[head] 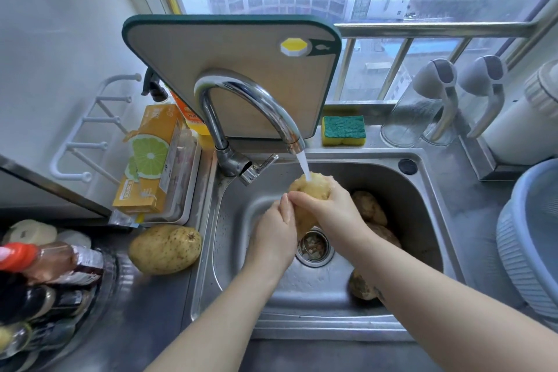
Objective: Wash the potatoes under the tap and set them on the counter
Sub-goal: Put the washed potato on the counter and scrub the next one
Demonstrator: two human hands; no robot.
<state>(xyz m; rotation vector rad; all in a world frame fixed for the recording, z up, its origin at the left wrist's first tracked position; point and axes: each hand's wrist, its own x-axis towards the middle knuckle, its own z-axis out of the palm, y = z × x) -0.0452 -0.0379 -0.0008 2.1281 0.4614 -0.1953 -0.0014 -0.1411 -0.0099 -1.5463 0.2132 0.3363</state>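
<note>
A person stands at the sink (422, 214) with both hands under the running tap (256, 100). The held potato (314, 189) sits above the basin, just in front of the spout. Its long axis runs away from the person and tilts up. The far, upper end takes the water stream (303, 164), and the near, lower end points down toward the drain strainer (314, 246).

The left hand (273, 235) comes in from the left, its grip curled round the lower left flank of the potato. The right hand (329, 208) wraps it from the right. Its fingers (297, 196) bend over the top face and their tips meet the left hand's fingers. Both grips are closed snugly on the potato, neither hand spread flat.

A second potato (165, 249) lies on the steel tabletop (157, 311) just left of the sink rim. Its long axis runs left to right and its dimpled end points toward the basin. More potatoes (368, 205) lie on the right side of the basin, partly hidden by the right forearm.

Behind the tap a cutting board (229, 69) leans upright, and a yellow-and-green sponge (343, 130) rests on the ledge to its right.
</note>
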